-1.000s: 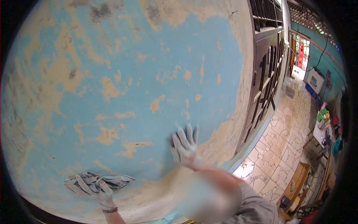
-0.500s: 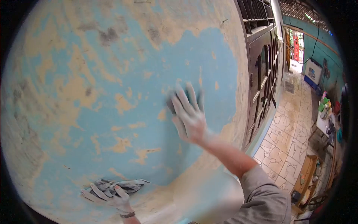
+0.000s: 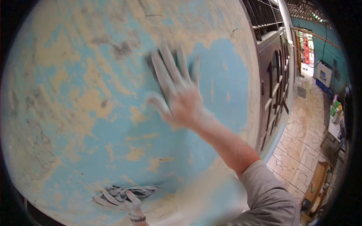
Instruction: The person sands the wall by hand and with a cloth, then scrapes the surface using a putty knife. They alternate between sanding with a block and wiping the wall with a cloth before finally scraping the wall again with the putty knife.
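A wall (image 3: pixel 113 139) with worn blue paint and beige patches fills most of the view. My right hand (image 3: pixel 177 86) lies on it near the upper middle, dusty and slightly blurred, with its fingers spread over a dark flat sheet or pad (image 3: pixel 152 64) that shows past the fingers. At the lower left, my left hand (image 3: pixel 122 201) wears a dark band at the wrist and holds a crumpled grey cloth (image 3: pixel 139 191) against the wall.
On the right stands a dark door with grilles (image 3: pixel 271 75). Beyond it runs a tiled floor (image 3: pixel 298 139) with a wooden box (image 3: pixel 316 184), a cluttered table (image 3: pixel 334 130), a white and blue appliance (image 3: pixel 324 73) and a bright doorway (image 3: pixel 306 49).
My right hand has moved up and left along the wall with the dark sheet or pad. My left hand still holds the cloth. The whole view has shifted slightly.
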Demonstrator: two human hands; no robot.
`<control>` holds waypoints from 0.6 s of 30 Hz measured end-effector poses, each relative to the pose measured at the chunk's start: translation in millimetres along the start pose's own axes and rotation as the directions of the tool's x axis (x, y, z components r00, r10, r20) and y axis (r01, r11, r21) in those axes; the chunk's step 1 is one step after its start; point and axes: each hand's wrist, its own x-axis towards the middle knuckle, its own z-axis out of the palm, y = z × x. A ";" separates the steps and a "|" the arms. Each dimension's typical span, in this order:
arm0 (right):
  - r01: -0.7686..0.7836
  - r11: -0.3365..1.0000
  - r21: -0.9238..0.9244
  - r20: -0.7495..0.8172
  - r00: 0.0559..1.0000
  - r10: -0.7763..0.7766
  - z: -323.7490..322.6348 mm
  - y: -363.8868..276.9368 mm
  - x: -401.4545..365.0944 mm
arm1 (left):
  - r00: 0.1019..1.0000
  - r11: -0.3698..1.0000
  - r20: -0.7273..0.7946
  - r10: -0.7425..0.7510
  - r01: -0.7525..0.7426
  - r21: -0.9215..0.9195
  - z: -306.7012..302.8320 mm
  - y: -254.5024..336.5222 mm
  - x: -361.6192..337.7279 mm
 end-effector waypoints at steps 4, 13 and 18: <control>0.002 1.000 -0.028 0.022 1.000 -0.002 -2.8 1.5 18.0 | 1.000 1.000 -0.010 -0.027 0.026 -0.017 0.9 0.1 -0.4; 0.023 0.998 -0.058 0.031 0.999 -0.022 -3.4 2.0 17.7 | 0.999 0.998 0.029 -0.027 0.026 0.054 -8.3 23.8 7.6; 0.016 0.997 -0.073 0.032 0.999 -0.014 -1.8 -0.8 29.7 | 0.997 0.999 0.072 -0.041 0.040 0.022 -9.6 21.4 7.7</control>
